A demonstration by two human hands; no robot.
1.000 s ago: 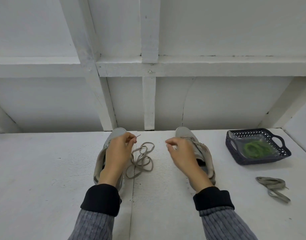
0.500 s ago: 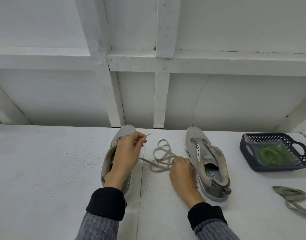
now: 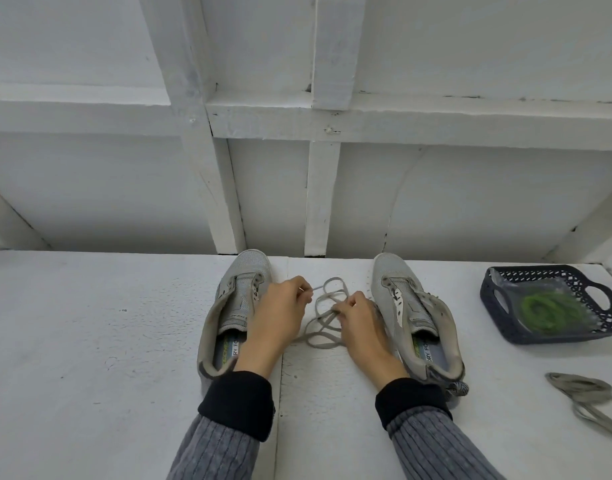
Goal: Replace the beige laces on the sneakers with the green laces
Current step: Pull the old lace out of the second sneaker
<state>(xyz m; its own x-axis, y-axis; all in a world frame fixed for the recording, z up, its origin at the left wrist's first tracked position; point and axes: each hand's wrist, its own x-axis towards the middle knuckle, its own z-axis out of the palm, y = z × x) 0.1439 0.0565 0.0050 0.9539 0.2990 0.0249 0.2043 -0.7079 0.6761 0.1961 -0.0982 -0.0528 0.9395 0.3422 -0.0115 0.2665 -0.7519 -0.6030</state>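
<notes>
Tabletop (image 3: 89,341) painted white, white timber wall (image 3: 470,202) behind; both hands' fingers (image 3: 299,289) pinch beige lace (image 3: 327,327).

A white painted table (image 3: 89,341) fills the lower part of the view, its surface rough and speckled, with a seam running front to back near its middle. A dark blue plastic basket (image 3: 505,332) with a lattice rim and cut-out handles sits on it at the right, lined with a clear plastic bag (image 3: 512,282). Behind the table stands a white wall (image 3: 107,195) of flat panels, crossed by a horizontal beam (image 3: 436,123) and upright and slanted posts (image 3: 321,199).
</notes>
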